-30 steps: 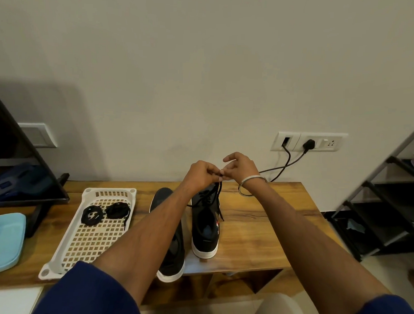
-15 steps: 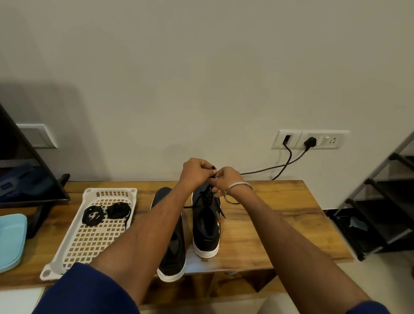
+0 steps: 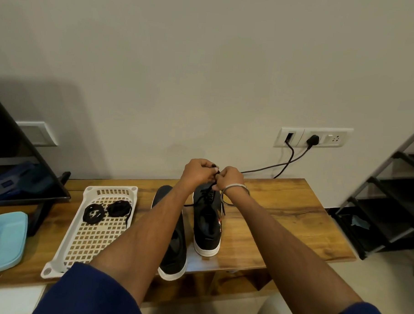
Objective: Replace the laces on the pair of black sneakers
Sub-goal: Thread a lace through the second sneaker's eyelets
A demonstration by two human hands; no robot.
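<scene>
Above the toe end of the right sneaker [image 3: 206,225], both hands meet: left hand [image 3: 197,172] and right hand [image 3: 228,178], fingers curled, each pinching the black lace [image 3: 205,197] between them. Left sneaker [image 3: 173,248] sits touching beside it, partly under the forearm. Two coiled laces [image 3: 106,210] lie in the white tray [image 3: 88,242], left of that sneaker. Lace looks thin, limp, light; likely best pinched near its stiff tip. Sneaker light, may shift when pulled.

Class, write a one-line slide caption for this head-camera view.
Both hands, left and right, pinch the lace above the right sneaker; two coiled laces lie in the white tray.
</scene>
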